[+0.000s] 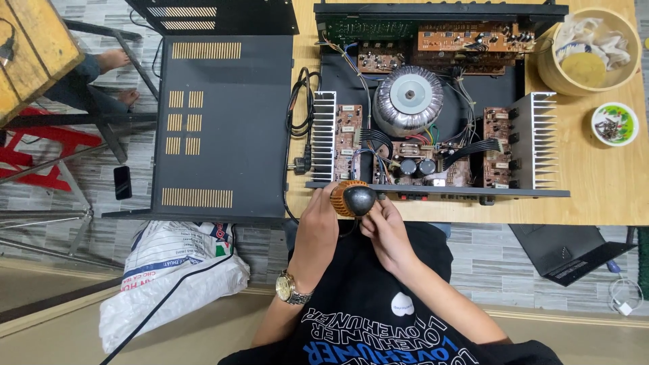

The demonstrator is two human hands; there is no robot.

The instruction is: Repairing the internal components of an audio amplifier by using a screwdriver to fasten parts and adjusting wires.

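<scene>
While gripping an orange-black tool (pixel 351 198) with left hand (pixel 318 226) and right hand (pixel 387 226), facing open amplifier (pixel 433 101); cover (pixel 223 122) left, bowl (pixel 588 51) far right, sack (pixel 172 274) near left.

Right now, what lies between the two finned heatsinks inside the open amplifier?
In the head view, between the left heatsink and right heatsink lie a toroidal transformer, circuit boards and wire bundles.

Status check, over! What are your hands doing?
Left hand and right hand both gripping the orange-and-black tool. Tool at front edge of the open amplifier. Nothing between them, over.
</scene>
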